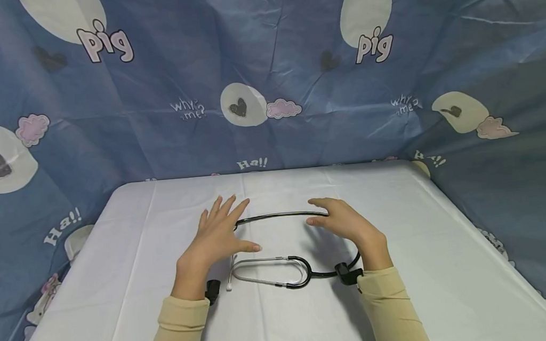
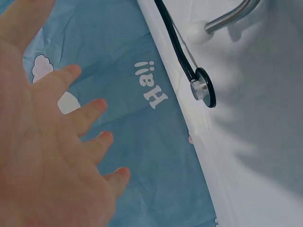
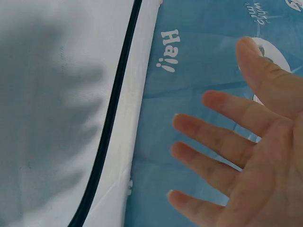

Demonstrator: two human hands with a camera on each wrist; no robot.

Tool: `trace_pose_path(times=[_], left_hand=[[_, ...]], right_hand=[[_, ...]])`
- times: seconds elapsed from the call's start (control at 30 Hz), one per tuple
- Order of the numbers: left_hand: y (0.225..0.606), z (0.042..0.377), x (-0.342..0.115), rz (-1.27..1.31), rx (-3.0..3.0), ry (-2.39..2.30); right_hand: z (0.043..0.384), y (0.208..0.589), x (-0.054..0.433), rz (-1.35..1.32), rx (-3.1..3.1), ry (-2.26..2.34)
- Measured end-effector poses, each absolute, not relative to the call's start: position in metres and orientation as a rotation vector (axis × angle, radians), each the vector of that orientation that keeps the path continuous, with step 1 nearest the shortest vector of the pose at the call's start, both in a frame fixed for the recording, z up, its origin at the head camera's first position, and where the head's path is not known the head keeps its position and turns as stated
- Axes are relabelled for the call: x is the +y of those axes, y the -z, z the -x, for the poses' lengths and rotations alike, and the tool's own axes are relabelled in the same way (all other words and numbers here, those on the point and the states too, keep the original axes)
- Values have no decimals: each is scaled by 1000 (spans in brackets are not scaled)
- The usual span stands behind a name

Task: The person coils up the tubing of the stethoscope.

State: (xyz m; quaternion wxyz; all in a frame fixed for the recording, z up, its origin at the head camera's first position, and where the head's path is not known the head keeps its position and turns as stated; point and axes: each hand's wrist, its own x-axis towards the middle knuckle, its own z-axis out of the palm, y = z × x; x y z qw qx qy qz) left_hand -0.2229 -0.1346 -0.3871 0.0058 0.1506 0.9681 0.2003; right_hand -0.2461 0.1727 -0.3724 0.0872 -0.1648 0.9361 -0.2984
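A stethoscope with black tubing (image 1: pixel 278 214) and a silver metal headset (image 1: pixel 256 260) lies looped on the white table. Its round chest piece (image 2: pixel 203 88) shows in the left wrist view, close to a white ear tip (image 2: pixel 198 32). Over the loop's left side my left hand (image 1: pixel 217 238) hovers with fingers spread, holding nothing. My right hand (image 1: pixel 347 222) is raised above the right side of the tubing, also holding nothing. In the right wrist view its fingers (image 3: pixel 213 127) are spread, apart from the black tube (image 3: pixel 110 113). My right wrist hides part of the tubing in the head view.
The table (image 1: pixel 455 284) has a white cloth cover. Behind and beside it hangs a blue printed curtain (image 1: pixel 263 43). Black wrist camera mounts sit at my left wrist (image 1: pixel 212 291) and right wrist (image 1: pixel 347 274).
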Motion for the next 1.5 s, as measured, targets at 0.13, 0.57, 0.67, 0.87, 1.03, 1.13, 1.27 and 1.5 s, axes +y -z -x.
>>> trace_pose_path(times=[0.13,0.57,0.67,0.87,1.03,1.13,1.27,1.5], left_hand=[[386,221,-132,-478,2973,-618],[391,212,-114,-514,2822,-658],[392,209,-107,-561,2799,-668],[393,207,-99,-631,2800,-569],[396,204,-95,-621,2770,-524],[401,201,-92,-638,2766,-498],[404,199,-91,-656,2784,-458],[401,198,-90,-677,2806,-414]], right_hand=[[245,373,173,494,2757,878],[247,373,175,523,2753,776],[249,373,176,510,2756,756],[250,374,176,496,2734,740],[251,378,174,481,2727,742],[251,384,174,489,2728,752],[250,387,174,515,2736,741],[248,382,178,479,2685,720]])
